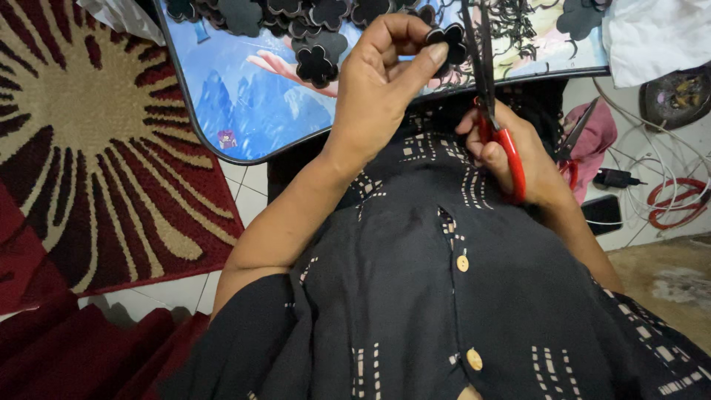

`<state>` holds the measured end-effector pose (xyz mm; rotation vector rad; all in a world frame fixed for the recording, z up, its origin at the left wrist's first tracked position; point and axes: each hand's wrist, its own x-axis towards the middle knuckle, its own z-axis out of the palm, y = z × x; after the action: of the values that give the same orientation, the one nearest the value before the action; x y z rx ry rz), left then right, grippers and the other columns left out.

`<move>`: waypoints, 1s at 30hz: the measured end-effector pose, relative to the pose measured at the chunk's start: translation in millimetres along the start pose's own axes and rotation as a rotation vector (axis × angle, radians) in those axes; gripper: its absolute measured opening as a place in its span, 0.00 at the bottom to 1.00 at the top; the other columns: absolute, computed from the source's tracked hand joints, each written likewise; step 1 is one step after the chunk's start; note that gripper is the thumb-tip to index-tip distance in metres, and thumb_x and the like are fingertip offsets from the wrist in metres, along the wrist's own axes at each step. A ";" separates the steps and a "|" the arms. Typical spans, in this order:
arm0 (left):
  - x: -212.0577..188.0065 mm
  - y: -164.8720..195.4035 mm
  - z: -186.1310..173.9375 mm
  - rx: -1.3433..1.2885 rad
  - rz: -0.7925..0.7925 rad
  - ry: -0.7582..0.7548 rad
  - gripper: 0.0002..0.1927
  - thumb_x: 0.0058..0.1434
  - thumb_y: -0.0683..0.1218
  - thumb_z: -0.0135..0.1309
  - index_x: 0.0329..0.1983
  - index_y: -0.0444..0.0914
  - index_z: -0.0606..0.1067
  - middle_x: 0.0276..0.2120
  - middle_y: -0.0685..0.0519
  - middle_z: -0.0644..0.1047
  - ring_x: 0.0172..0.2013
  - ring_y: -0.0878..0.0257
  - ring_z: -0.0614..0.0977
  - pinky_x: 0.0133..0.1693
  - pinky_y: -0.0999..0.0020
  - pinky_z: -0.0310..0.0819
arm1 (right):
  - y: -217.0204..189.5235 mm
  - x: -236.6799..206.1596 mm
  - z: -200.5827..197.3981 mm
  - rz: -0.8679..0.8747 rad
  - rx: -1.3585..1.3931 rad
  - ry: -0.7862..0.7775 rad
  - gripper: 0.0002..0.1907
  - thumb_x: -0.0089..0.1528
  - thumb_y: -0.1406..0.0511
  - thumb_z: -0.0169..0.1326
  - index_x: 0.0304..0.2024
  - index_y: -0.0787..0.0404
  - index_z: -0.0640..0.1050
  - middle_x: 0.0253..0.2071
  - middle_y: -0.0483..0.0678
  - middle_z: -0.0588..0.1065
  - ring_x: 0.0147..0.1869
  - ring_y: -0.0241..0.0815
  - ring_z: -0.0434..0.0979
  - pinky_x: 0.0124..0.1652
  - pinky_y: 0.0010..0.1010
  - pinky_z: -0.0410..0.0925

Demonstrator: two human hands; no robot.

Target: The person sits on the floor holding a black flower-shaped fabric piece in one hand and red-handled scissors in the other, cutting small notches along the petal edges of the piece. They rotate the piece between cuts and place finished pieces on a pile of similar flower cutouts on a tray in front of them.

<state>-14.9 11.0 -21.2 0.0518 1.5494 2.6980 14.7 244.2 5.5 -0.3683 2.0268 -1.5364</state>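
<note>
My left hand point(385, 78) pinches a small black flower-shaped cutout point(452, 41) between thumb and fingers, held above a low blue picture-printed table point(244, 111). My right hand point(518, 152) grips red-handled scissors point(492, 111), blades pointing up beside the cutout. Several more black flower cutouts point(315, 65) lie piled on the table's far part, with thin black trimmings point(518, 26) to their right. My black patterned shirt with buttons fills the lower view.
A red, cream and black rug point(81, 148) covers the floor at left. At right lie a second pair of scissors point(574, 144) on pink cloth, a black charger point(615, 178), white cables, a red cable coil point(678, 200), a dark phone point(601, 213) and white cloth point(659, 33).
</note>
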 end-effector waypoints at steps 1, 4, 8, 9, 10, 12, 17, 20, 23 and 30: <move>0.0 2.1 1.5 -0.005 0.001 -0.002 0.11 0.72 0.36 0.59 0.54 0.33 0.72 0.43 0.54 0.78 0.46 0.71 0.80 0.51 0.75 0.79 | -0.2 0.4 0.1 0.002 0.004 0.000 0.46 0.61 0.30 0.46 0.52 0.65 0.70 0.30 0.40 0.64 0.33 0.30 0.61 0.35 0.22 0.58; -1.8 9.6 7.2 0.007 -0.012 0.002 0.15 0.70 0.35 0.59 0.56 0.34 0.70 0.44 0.54 0.78 0.46 0.70 0.81 0.50 0.76 0.80 | -1.8 1.4 0.5 -0.009 0.010 -0.007 0.47 0.60 0.29 0.46 0.53 0.66 0.70 0.30 0.41 0.64 0.33 0.30 0.60 0.34 0.22 0.57; -4.6 15.4 12.3 0.119 -0.002 0.027 0.19 0.68 0.35 0.59 0.60 0.35 0.70 0.47 0.55 0.77 0.47 0.72 0.79 0.49 0.78 0.80 | -5.9 0.7 1.3 -0.034 -0.018 -0.001 0.47 0.61 0.29 0.45 0.54 0.65 0.69 0.32 0.40 0.65 0.34 0.30 0.61 0.36 0.22 0.59; -5.5 15.0 13.0 0.150 0.012 0.030 0.19 0.69 0.35 0.59 0.61 0.34 0.71 0.48 0.55 0.75 0.48 0.73 0.77 0.50 0.78 0.80 | -6.6 0.8 2.2 -0.038 -0.009 0.001 0.47 0.61 0.29 0.45 0.54 0.65 0.69 0.32 0.41 0.65 0.35 0.30 0.61 0.36 0.22 0.58; -4.6 13.7 13.5 0.132 0.007 0.013 0.17 0.70 0.35 0.58 0.60 0.34 0.72 0.47 0.54 0.76 0.48 0.73 0.78 0.50 0.78 0.80 | -7.3 1.4 2.6 -0.043 -0.001 0.002 0.47 0.62 0.29 0.45 0.54 0.65 0.69 0.33 0.41 0.64 0.35 0.30 0.61 0.36 0.22 0.58; -2.6 9.6 13.5 0.097 -0.003 -0.023 0.12 0.73 0.35 0.58 0.58 0.33 0.74 0.46 0.52 0.78 0.48 0.72 0.80 0.51 0.78 0.81 | -8.0 3.4 3.5 -0.024 -0.014 0.001 0.46 0.61 0.29 0.45 0.54 0.65 0.69 0.32 0.41 0.64 0.34 0.30 0.61 0.35 0.22 0.58; -3.6 1.2 11.7 0.085 -0.029 -0.030 0.10 0.71 0.37 0.59 0.54 0.33 0.74 0.45 0.52 0.79 0.47 0.71 0.81 0.51 0.75 0.79 | -7.6 4.1 6.1 -0.022 -0.039 0.019 0.45 0.62 0.30 0.46 0.54 0.64 0.69 0.32 0.41 0.65 0.34 0.31 0.61 0.35 0.23 0.59; -5.0 -0.8 12.0 0.087 -0.045 -0.027 0.10 0.70 0.37 0.60 0.52 0.33 0.73 0.44 0.52 0.80 0.45 0.70 0.81 0.50 0.75 0.79 | -5.3 4.5 6.7 -0.030 -0.041 0.023 0.45 0.62 0.30 0.45 0.54 0.64 0.69 0.31 0.41 0.64 0.33 0.30 0.60 0.34 0.23 0.58; -7.2 -1.9 13.6 0.058 -0.074 -0.020 0.11 0.70 0.37 0.60 0.52 0.33 0.73 0.44 0.52 0.80 0.45 0.70 0.82 0.49 0.75 0.80 | -2.0 3.7 7.6 -0.032 -0.019 0.031 0.45 0.62 0.30 0.45 0.52 0.64 0.69 0.32 0.41 0.64 0.33 0.30 0.60 0.33 0.23 0.58; -8.3 -3.6 18.5 0.004 -0.107 -0.036 0.12 0.70 0.36 0.59 0.54 0.33 0.73 0.45 0.51 0.80 0.46 0.69 0.82 0.51 0.74 0.80 | 4.1 6.0 8.3 -0.044 -0.049 0.056 0.44 0.63 0.30 0.43 0.50 0.63 0.69 0.32 0.41 0.65 0.33 0.30 0.61 0.34 0.22 0.58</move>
<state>-5.8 28.4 -15.1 0.0171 1.5019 2.5977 15.2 235.7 -1.5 -0.3963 2.1159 -1.5414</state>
